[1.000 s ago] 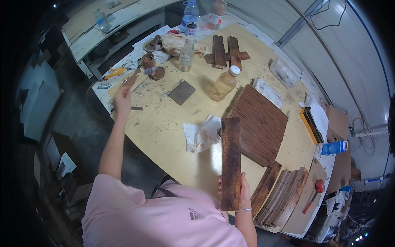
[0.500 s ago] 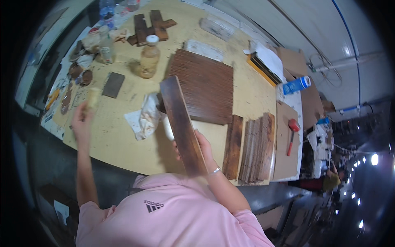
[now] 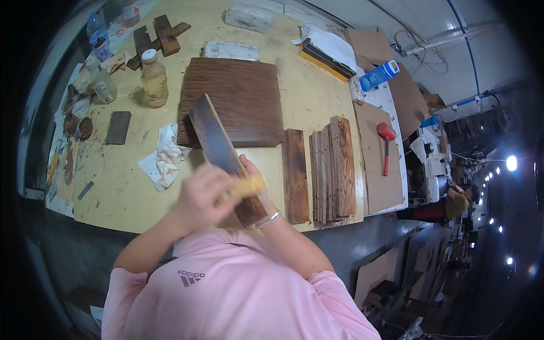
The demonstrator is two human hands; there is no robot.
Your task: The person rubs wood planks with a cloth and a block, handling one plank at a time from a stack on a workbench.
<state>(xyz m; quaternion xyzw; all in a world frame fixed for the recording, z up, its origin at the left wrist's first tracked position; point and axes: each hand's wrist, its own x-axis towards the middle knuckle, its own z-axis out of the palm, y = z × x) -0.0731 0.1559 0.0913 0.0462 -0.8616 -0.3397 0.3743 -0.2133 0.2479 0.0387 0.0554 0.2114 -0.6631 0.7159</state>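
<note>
My right hand (image 3: pixel 259 187) is closed around a dark brown stained wooden board (image 3: pixel 215 133), gripping its right edge and holding it at a slant above the table. My left hand (image 3: pixel 207 195) is closed on a yellow block (image 3: pixel 243 188), which lies across the lower part of the board. Motion blur hides the block's exact kind and the fingers' details. Beyond the board sits a large stack of brown wooden slats (image 3: pixel 232 96). A crumpled, stained white cloth (image 3: pixel 168 156) lies to the left of it.
A single board (image 3: pixel 296 175) and a row of boards on edge (image 3: pixel 334 170) stand at right, near a red mallet (image 3: pixel 386 144). Leftward are a capped jar of yellowish liquid (image 3: pixel 154 82), a grey pad (image 3: pixel 118 127) and bottles. A blue bottle (image 3: pixel 378 76) lies at far right.
My left hand has brought the yellow block from the table's left side across to the board. My right hand still holds the board. The view has shifted, so the table sits further left.
</note>
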